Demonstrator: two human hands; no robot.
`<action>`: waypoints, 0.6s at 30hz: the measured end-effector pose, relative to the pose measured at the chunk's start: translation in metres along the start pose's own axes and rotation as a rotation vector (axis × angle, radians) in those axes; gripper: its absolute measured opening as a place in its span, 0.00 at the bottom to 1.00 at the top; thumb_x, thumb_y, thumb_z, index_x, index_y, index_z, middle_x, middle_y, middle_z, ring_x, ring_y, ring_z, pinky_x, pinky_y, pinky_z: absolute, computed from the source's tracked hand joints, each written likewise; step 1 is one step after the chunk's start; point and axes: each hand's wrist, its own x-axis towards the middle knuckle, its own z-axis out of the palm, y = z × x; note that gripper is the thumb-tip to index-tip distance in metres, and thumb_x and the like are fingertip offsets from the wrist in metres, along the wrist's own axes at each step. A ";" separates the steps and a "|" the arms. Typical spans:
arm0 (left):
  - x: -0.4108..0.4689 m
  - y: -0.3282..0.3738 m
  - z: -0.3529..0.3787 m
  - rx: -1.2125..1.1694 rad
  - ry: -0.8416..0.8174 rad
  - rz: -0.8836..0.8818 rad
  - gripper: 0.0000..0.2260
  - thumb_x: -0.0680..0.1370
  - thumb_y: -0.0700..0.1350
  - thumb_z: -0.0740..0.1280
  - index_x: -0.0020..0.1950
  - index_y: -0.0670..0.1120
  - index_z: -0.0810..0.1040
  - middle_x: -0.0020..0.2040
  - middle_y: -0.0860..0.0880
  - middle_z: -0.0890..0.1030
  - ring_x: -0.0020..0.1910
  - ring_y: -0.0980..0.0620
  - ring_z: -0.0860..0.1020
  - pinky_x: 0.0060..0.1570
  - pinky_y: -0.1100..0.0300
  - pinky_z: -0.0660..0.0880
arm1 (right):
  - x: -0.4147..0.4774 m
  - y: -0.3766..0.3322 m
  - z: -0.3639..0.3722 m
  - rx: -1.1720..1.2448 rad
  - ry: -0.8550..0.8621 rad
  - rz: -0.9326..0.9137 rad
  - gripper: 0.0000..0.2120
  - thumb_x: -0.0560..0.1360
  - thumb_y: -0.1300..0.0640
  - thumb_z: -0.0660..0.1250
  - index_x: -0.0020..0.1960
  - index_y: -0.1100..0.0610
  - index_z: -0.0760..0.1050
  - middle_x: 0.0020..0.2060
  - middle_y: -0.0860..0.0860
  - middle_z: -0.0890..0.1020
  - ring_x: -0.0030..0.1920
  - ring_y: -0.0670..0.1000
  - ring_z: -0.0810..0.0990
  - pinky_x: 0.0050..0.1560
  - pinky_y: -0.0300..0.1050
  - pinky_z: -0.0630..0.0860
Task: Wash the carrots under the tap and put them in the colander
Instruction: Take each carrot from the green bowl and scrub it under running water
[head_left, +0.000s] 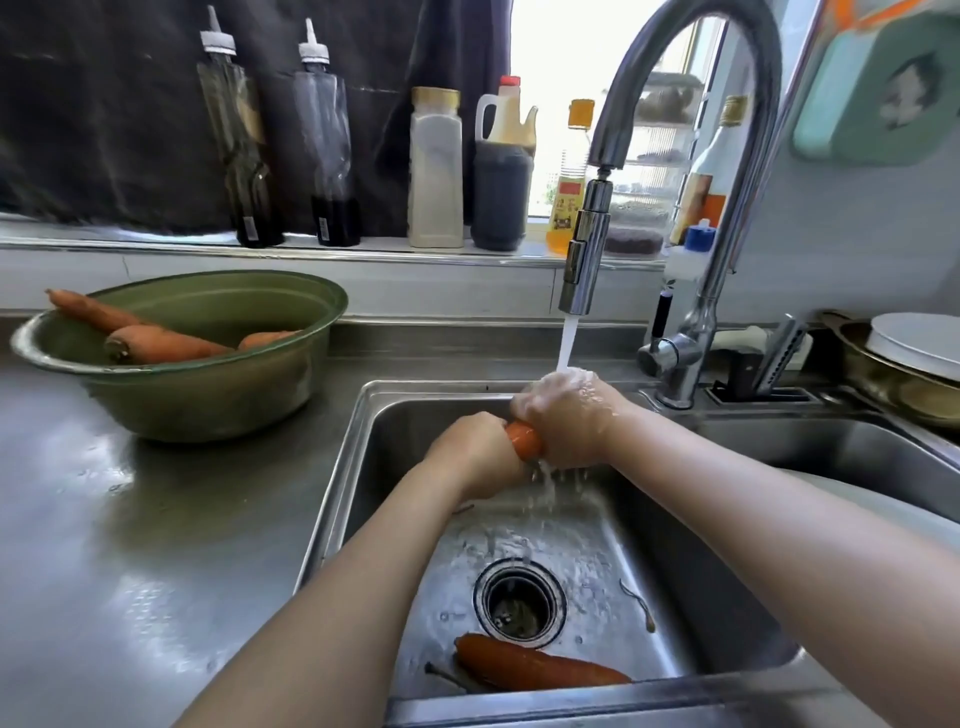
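Both my hands grip one orange carrot (524, 440) over the sink (363, 441), under the water running from the tap (584, 260). My left hand (475, 452) curls round its near end and my right hand (569, 415) wraps its far end, where the stream lands. Only a short middle piece of the carrot shows between the hands. A second carrot (535, 667) lies on the sink floor near the drain (518, 603). On the counter at the left, a green bowl (208, 395) holds three more carrots (161, 345).
Bottles and jars stand along the sill behind the sink, among them a white jar (435, 166) and a dark jug (501, 171). A metal bowl with a white plate (914, 348) sits at the right. A second sink basin (831, 447) lies to the right. The steel counter (130, 545) is wet.
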 end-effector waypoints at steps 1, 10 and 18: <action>-0.001 0.000 0.000 0.201 0.063 0.052 0.06 0.74 0.52 0.71 0.42 0.50 0.78 0.38 0.52 0.82 0.35 0.51 0.80 0.36 0.58 0.72 | 0.003 -0.006 -0.007 0.030 -0.149 0.044 0.09 0.73 0.52 0.71 0.52 0.52 0.78 0.39 0.46 0.77 0.37 0.49 0.77 0.40 0.42 0.72; -0.001 0.005 0.005 0.638 0.348 0.321 0.08 0.78 0.55 0.69 0.50 0.52 0.81 0.48 0.50 0.85 0.49 0.43 0.84 0.41 0.56 0.71 | 0.007 0.008 -0.014 0.788 -0.713 0.321 0.06 0.72 0.58 0.74 0.47 0.60 0.81 0.35 0.53 0.84 0.30 0.52 0.80 0.31 0.41 0.76; 0.008 -0.016 0.010 -0.115 -0.044 -0.027 0.07 0.72 0.49 0.70 0.36 0.47 0.79 0.33 0.52 0.80 0.32 0.51 0.77 0.33 0.59 0.71 | 0.002 -0.020 0.012 0.037 -0.021 0.103 0.10 0.80 0.50 0.66 0.59 0.50 0.76 0.51 0.49 0.81 0.51 0.53 0.83 0.46 0.50 0.80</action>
